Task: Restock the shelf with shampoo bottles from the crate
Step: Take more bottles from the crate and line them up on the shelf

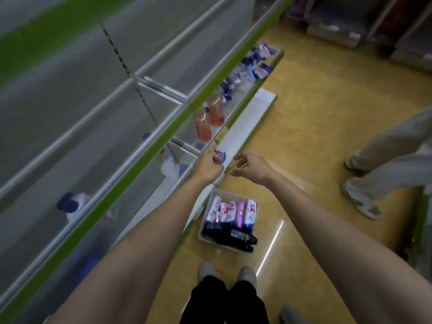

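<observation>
A white crate (203, 237) stands on the floor against the shelf base, holding white, pink and black shampoo bottles (230, 212). Above it, both my arms reach toward the front edge of a low shelf (230, 128). My left hand (208, 167) pinches a small blue and white item (221, 156) at that edge. My right hand (249, 166) hovers beside it with fingers loosely curled, holding nothing. White bottles with blue caps (70, 204) stand on the shelves at the left.
Orange bottles (209, 120) and blue-purple packets (254, 64) sit further along the low shelf. Another person's legs and shoes (364, 199) stand on the yellow floor at the right. My own feet (226, 272) are just in front of the crate.
</observation>
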Motion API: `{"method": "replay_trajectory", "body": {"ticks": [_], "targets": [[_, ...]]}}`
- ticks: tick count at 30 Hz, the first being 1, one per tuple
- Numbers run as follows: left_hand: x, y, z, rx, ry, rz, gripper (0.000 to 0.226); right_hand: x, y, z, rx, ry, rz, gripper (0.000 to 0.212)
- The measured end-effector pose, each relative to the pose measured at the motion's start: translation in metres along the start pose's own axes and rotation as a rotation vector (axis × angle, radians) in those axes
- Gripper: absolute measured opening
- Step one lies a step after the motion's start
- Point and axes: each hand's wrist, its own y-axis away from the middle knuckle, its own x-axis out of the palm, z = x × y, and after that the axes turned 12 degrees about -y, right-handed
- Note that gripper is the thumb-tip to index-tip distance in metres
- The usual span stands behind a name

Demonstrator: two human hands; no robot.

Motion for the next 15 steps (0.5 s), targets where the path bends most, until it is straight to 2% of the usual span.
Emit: {"method": "replay_trajectory", "body": {"ticks": [5, 11, 15], "targets": [[0.057, -0.008, 0.041, 0.004, -0.177, 0.143, 0.026, 0.029, -0.013, -0.074, 0.117, 0.101, 0.062, 0.051], [0.131, -0.034, 0.1, 0.08, -0.339, 0.221, 0.024, 0.071, -0.046, -0.175, 0.154, 0.206, 0.113, 0.051], [0.197, -0.077, 0.161, 0.054, -0.402, 0.268, 0.031, 0.107, -0.091, -0.256, 0.187, 0.22, 0.146, 0.052]]}}
